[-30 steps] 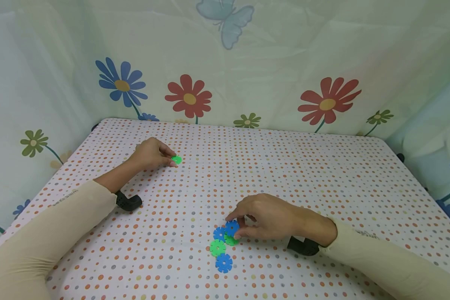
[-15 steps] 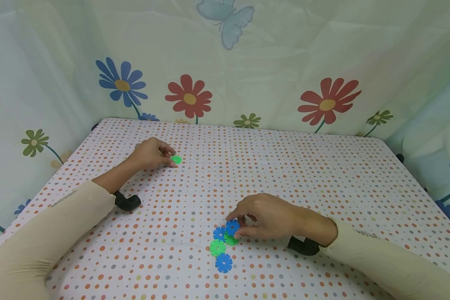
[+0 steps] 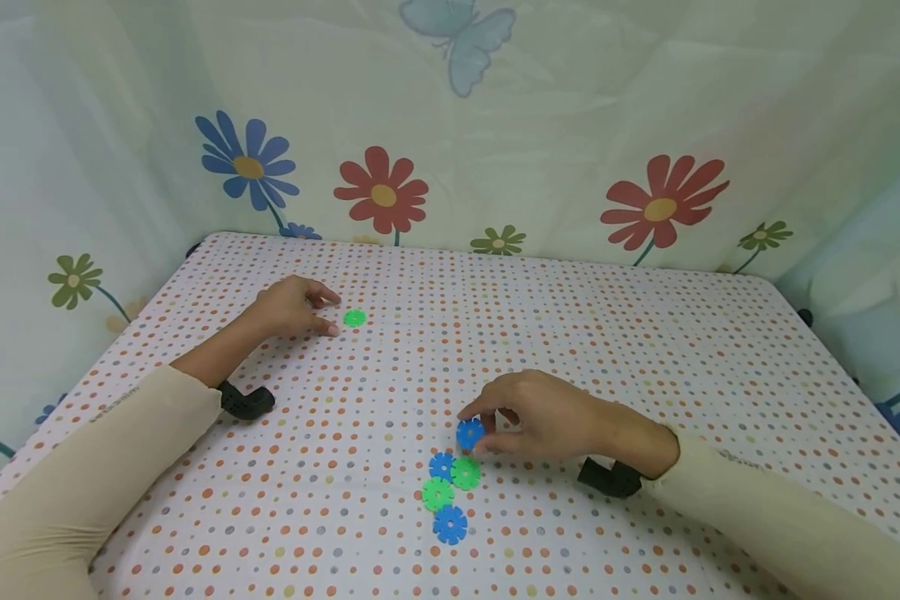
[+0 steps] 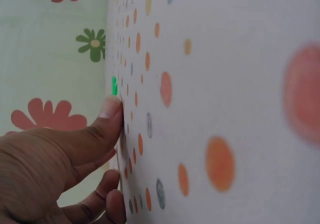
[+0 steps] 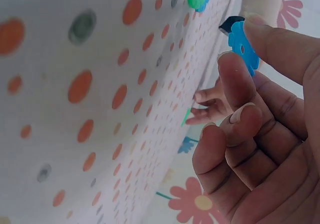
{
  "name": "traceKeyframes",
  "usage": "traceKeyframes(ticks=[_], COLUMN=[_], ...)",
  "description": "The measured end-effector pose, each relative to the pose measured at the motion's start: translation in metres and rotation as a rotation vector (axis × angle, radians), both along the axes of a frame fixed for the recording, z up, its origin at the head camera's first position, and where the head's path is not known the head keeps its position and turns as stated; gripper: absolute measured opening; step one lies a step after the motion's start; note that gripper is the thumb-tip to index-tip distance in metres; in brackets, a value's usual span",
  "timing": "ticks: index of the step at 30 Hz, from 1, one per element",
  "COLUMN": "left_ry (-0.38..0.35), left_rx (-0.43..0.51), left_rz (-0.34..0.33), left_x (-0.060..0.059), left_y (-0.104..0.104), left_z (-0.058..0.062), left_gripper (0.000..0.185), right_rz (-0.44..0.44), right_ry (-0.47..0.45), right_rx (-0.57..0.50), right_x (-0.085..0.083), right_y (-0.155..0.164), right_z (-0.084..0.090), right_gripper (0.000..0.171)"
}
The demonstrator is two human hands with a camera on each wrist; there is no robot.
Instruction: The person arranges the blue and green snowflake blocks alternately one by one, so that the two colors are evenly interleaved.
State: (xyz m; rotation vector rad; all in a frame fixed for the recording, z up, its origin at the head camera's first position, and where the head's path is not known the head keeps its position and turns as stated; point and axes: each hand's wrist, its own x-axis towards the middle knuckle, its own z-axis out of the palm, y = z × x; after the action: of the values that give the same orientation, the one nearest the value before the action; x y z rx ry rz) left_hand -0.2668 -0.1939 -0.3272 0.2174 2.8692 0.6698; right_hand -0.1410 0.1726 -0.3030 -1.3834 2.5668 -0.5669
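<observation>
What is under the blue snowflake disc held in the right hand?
The blue snowflake disc, pinched by the right hand, is lifted off the dotted tablecloth. Only cloth shows beneath; a green disc lies just nearer.

Lone disc (image 3: 355, 317) far left of clustered discs (image 3: 445, 493) on table (image 3: 645, 350)

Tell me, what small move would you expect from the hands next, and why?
Probably the right hand carries the blue disc it pinches, lifted off the cloth, toward another piece to slot them together. Four discs, two blue and two green, lie just below it. The left hand rests beside a lone green disc without touching it, so it may pick that up. This is only a guess.
</observation>
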Motion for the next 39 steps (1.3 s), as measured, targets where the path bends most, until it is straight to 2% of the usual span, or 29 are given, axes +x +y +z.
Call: traceKeyframes(ticks=[10,17,26,32,39], left_ry=[0.019,0.05,0.031,0.033,0.023], left_rx=[-0.03,0.058,0.097,0.107,0.122], left_rz=[-0.015,-0.054,-0.003,0.011,-0.003], left_x=[0.001,0.0,-0.001,-0.001,-0.003], left_y=[0.003,0.01,0.015,0.016,0.016], left_z=[0.0,-0.004,-0.006,-0.006,-0.008], left_gripper=[0.054,0.047,0.038,0.036,0.033], right_rz=[-0.007,0.005,-0.007,-0.018,-0.048], right_ry=[0.012,0.022,0.012,0.002,-0.02], right_rx=[-0.007,-0.023,-0.032,-0.067,-0.114], right_x=[-0.002,-0.003,-0.006,-0.016,-0.036], right_y=[0.0,0.001,0.0,-0.004,-0.012], right_z=[0.001,0.001,0.002,0.003,0.002], right_gripper=[0.031,0.031,0.032,0.03,0.029])
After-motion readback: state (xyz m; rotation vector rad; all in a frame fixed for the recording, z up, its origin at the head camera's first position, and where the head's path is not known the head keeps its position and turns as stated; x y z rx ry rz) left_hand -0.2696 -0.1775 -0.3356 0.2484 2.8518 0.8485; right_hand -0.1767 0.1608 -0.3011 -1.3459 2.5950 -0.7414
